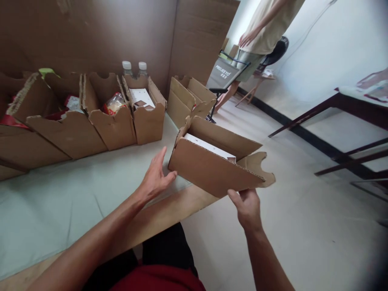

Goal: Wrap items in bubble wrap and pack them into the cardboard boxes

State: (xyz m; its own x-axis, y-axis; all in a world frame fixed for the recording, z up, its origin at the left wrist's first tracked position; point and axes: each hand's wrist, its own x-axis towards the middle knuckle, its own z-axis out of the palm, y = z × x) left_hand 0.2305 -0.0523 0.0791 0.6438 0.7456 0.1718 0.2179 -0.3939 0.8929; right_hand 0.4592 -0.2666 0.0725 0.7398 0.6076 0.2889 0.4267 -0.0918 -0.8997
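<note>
An open-topped cardboard bin (206, 167) sits at the table's right end, its right part reaching past the edge. Inside it stands a slim white box (209, 147), mostly hidden by the bin wall. My right hand (247, 208) grips the bin's near lower right side, thumb on the outer wall and fingers hidden underneath. Beside the bin's left end is my left hand (156, 178), open, thumb apart from the fingers and holding nothing. Whether its fingertips touch the bin I cannot tell.
Several cardboard bins (148, 125) line the back of the table (127, 169), holding packets and a white box. Two capped bottles (135, 68) stand behind them. Another bin (182, 101) is at the back right. Beyond are a folding chair (222, 72), a person (260, 32) and a dark table (357, 107).
</note>
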